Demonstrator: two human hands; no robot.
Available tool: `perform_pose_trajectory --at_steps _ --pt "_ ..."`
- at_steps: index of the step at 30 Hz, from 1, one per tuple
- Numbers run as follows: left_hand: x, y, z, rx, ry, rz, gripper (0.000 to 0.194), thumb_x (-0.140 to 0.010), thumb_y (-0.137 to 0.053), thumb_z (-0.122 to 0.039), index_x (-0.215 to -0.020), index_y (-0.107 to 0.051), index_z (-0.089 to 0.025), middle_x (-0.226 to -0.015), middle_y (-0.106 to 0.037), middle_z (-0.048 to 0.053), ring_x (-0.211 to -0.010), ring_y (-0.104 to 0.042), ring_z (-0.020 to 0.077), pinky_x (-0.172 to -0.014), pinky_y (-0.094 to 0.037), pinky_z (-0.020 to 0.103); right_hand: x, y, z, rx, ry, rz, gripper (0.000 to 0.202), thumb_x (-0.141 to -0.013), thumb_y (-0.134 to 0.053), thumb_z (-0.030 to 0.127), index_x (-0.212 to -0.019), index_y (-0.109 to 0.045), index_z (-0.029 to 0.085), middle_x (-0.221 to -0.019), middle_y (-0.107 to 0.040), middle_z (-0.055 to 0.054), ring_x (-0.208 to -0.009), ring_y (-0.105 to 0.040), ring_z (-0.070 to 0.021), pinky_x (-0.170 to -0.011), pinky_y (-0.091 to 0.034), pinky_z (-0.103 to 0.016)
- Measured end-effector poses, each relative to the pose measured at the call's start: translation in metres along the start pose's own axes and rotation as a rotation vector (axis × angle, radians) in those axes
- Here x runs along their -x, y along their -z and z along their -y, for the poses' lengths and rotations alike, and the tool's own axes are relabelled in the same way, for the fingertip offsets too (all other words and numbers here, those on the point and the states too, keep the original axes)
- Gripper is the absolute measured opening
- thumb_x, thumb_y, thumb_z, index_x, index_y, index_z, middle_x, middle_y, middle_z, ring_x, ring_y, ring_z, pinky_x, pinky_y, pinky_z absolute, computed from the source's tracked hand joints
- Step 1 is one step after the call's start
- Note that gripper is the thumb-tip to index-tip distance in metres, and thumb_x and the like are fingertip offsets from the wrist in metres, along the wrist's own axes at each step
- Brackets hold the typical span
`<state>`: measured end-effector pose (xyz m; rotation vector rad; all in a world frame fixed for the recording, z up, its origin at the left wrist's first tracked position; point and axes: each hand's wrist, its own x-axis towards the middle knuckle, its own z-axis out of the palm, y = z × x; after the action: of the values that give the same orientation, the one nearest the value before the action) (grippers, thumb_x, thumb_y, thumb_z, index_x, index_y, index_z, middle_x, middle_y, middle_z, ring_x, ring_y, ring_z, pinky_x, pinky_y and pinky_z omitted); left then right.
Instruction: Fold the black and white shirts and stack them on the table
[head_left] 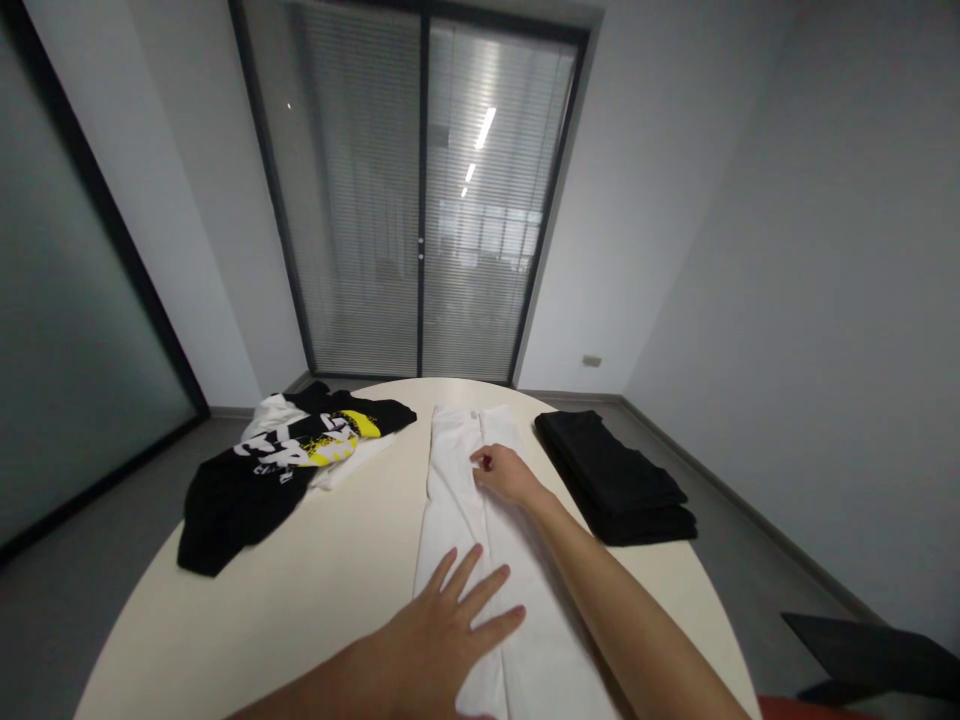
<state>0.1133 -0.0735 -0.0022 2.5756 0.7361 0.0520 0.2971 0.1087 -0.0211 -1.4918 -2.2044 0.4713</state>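
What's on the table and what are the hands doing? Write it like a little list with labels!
table: round, cream-coloured
middle: white trousers laid out long and flat
left hand: flat on the white trousers, fingers spread, near end
right hand: resting on the white trousers farther up, fingers curled at the fabric
left side: black shirt with white and yellow print, spread loosely
right side: folded black clothes in a neat stack
behind: window with blinds

Printed shirts (277, 462) (left), folded black stack (615, 475)
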Motion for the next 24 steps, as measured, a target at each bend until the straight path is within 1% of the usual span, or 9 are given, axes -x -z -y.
perform_pose_trajectory --at_steps 3,6,9,12,15,18,19,21,24 --pt "0.0 0.001 -0.001 -0.006 -0.002 0.016 0.087 -0.087 -0.06 -0.064 -0.158 -0.022 -0.028 -0.165 -0.005 0.014 -0.148 0.001 0.0474 -0.114 -0.004 0.073 0.004 -0.008 0.002 0.012 0.012 -0.103 0.02 -0.085 -0.059 0.021 -0.1 -0.072 0.019 -0.092 -0.071 -0.006 -0.082 -0.063 -0.0169 -0.077 -0.045 -0.027" --pt "-0.001 0.005 -0.005 -0.002 0.015 0.043 0.088 -0.087 -0.061 -0.063 -0.158 -0.023 -0.028 -0.165 -0.005 0.014 -0.147 0.002 0.0474 -0.114 -0.004 0.074 0.009 -0.015 0.004 -0.013 0.032 -0.184 0.017 -0.09 -0.053 0.023 -0.093 -0.069 0.019 -0.089 -0.071 -0.005 -0.077 -0.063 -0.0161 -0.073 -0.043 -0.026" --pt "-0.002 0.008 -0.008 -0.011 0.048 0.078 0.09 -0.085 -0.064 -0.063 -0.158 -0.024 -0.027 -0.164 -0.005 0.016 -0.147 0.003 0.0481 -0.114 -0.004 0.073 0.012 -0.016 0.005 -0.04 0.041 -0.211 0.014 -0.09 -0.053 0.025 -0.09 -0.066 0.021 -0.082 -0.07 -0.002 -0.071 -0.061 -0.0157 -0.069 -0.042 -0.026" --pt "-0.001 0.005 -0.006 -0.023 0.036 0.068 0.088 -0.087 -0.064 -0.058 -0.158 -0.023 -0.028 -0.164 -0.004 0.015 -0.146 0.002 0.0483 -0.114 -0.005 0.073 0.014 -0.014 0.003 -0.021 -0.017 -0.266 0.012 -0.089 -0.053 0.024 -0.089 -0.065 0.022 -0.083 -0.07 -0.003 -0.073 -0.062 -0.0166 -0.069 -0.041 -0.026" --pt "-0.001 -0.001 -0.001 -0.031 -0.005 0.019 0.087 -0.088 -0.065 -0.054 -0.158 -0.02 -0.03 -0.165 -0.003 0.013 -0.147 0.003 0.0462 -0.116 -0.006 0.071 0.014 -0.014 -0.001 -0.044 -0.067 -0.271 0.017 -0.089 -0.052 0.021 -0.101 -0.064 0.021 -0.086 -0.07 -0.004 -0.076 -0.063 -0.0174 -0.071 -0.042 -0.026" --pt "-0.005 -0.006 0.003 -0.057 -0.002 0.038 0.091 -0.085 -0.07 -0.049 -0.158 -0.02 -0.029 -0.165 -0.003 0.013 -0.147 0.002 0.0463 -0.117 -0.008 0.07 0.012 -0.017 -0.004 -0.104 -0.066 -0.274 0.026 -0.092 -0.049 0.025 -0.115 -0.061 0.021 -0.084 -0.07 -0.002 -0.077 -0.064 -0.0172 -0.073 -0.043 -0.027" --pt "-0.006 -0.008 0.003 -0.073 0.009 0.055 0.091 -0.085 -0.071 -0.046 -0.158 -0.02 -0.029 -0.165 -0.003 0.014 -0.147 0.001 0.0468 -0.116 -0.009 0.07 0.011 -0.018 -0.006 -0.12 -0.059 -0.27 0.026 -0.093 -0.05 0.028 -0.115 -0.061 0.022 -0.083 -0.07 -0.002 -0.076 -0.064 -0.017 -0.072 -0.043 -0.026" --pt "-0.009 -0.013 0.005 -0.104 0.028 0.071 0.087 -0.087 -0.07 -0.04 -0.158 -0.021 -0.03 -0.164 -0.004 0.014 -0.146 0.0 0.0475 -0.115 -0.01 0.072 0.008 -0.02 -0.009 -0.145 -0.039 -0.243 0.022 -0.09 -0.055 0.032 -0.107 -0.065 0.023 -0.081 -0.07 0.0 -0.075 -0.063 -0.0165 -0.071 -0.043 -0.026" --pt "-0.01 -0.017 0.006 -0.117 0.035 0.044 0.08 -0.09 -0.065 -0.035 -0.157 -0.023 -0.033 -0.164 -0.007 0.012 -0.146 -0.002 0.0471 -0.114 -0.012 0.072 0.003 -0.02 -0.016 -0.222 -0.024 -0.204 0.018 -0.085 -0.061 0.029 -0.101 -0.066 0.022 -0.08 -0.068 0.001 -0.072 -0.062 -0.0148 -0.069 -0.043 -0.025"
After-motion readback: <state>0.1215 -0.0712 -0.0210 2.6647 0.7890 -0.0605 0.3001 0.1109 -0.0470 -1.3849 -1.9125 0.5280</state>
